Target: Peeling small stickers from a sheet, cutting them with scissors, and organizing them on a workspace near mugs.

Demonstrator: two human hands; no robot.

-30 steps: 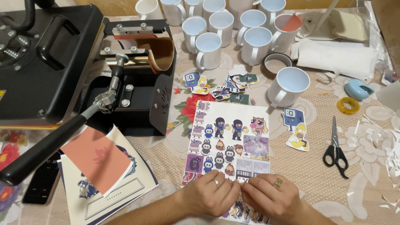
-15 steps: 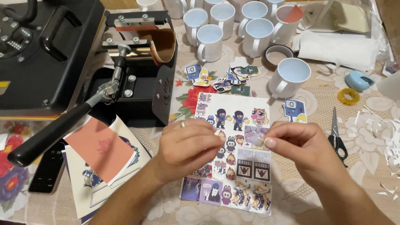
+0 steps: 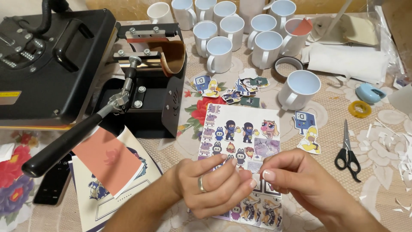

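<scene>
My left hand (image 3: 212, 185), with a ring on one finger, and my right hand (image 3: 300, 182) meet fingertip to fingertip over a printed sheet of cartoon characters (image 3: 242, 141). Between the fingertips they pinch a small pale piece (image 3: 256, 176); what it is stays hidden by the fingers. The sheet lies flat on the floral tablecloth, and its lower part is covered by both hands. Black-handled scissors (image 3: 348, 150) lie to the right of my right hand.
A black mug heat press (image 3: 146, 81) with a long lever (image 3: 77, 137) stands left. Several white mugs (image 3: 240, 34) fill the back; one mug (image 3: 300, 88) stands nearer. Cut-out stickers (image 3: 231, 88), a yellow tape roll (image 3: 359, 108), paper scraps (image 3: 395, 141) and printed sheets (image 3: 111, 172) lie around.
Both hands moved up from the sheet's lower edge toward its middle, then settled a little lower with the fingertips closing together on a small piece. The view shifted slightly.
</scene>
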